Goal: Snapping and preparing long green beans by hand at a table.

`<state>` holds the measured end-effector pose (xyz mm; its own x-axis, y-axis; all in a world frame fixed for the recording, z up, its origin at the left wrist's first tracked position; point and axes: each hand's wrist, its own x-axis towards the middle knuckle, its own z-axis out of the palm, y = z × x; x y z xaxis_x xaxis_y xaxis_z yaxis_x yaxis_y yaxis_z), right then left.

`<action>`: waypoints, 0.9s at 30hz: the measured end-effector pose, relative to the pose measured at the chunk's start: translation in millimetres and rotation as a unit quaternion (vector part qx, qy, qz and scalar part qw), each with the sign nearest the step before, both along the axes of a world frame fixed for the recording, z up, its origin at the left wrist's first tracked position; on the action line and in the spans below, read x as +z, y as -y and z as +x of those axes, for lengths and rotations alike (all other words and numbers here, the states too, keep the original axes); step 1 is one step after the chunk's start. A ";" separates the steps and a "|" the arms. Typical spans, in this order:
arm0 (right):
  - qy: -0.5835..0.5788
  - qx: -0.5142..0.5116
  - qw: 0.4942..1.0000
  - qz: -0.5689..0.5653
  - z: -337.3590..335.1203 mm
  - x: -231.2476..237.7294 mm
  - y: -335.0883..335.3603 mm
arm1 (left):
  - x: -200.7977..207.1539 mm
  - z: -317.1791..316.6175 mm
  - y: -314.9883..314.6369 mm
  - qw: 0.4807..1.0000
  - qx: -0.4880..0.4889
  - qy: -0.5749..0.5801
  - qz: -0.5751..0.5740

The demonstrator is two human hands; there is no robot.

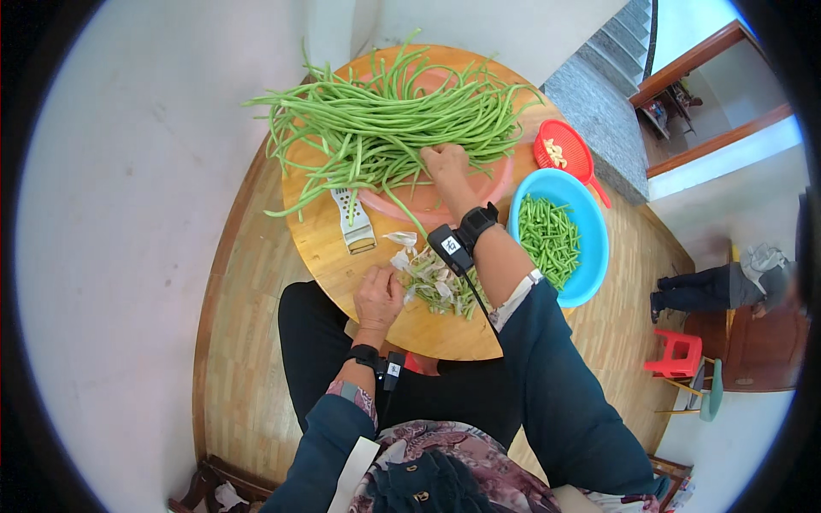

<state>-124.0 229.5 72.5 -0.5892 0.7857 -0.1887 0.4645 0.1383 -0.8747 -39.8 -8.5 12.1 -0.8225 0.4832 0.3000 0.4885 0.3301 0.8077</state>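
Observation:
A large heap of green long beans (385,115) lies over a pink tray (505,175) at the far side of the round wooden table. My right hand (446,164) reaches into the near edge of this heap, its fingers pinched on a long bean. Closer to me, my left hand (379,297) rests at the left side of a pile of bean trimmings and garlic skins (443,286). Its fingers are curled together, and whatever they hold is hidden. A metal grater (355,224) lies on the table left of the pile, with bean ends across its top.
Cut bean pieces (547,239) fill part of a blue basin (596,256) at the table's right. Behind it, a red strainer (571,141) holds peeled garlic cloves (555,154). A red stool (677,353) and another person (718,286) are farther right, near grey stairs (611,47).

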 end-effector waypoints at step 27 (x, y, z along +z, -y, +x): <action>-0.307 -0.071 0.834 -0.453 234.9 49.2 126.5 | -12.1 -4.0 5.7 0.999 -0.013 -0.005 0.050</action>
<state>110.9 103.0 121.7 -0.7060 0.5545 -0.4405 -0.1535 -0.7271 -0.6692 -43.8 -14.2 0.0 -0.8068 0.4717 0.3558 0.5041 0.2356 0.8309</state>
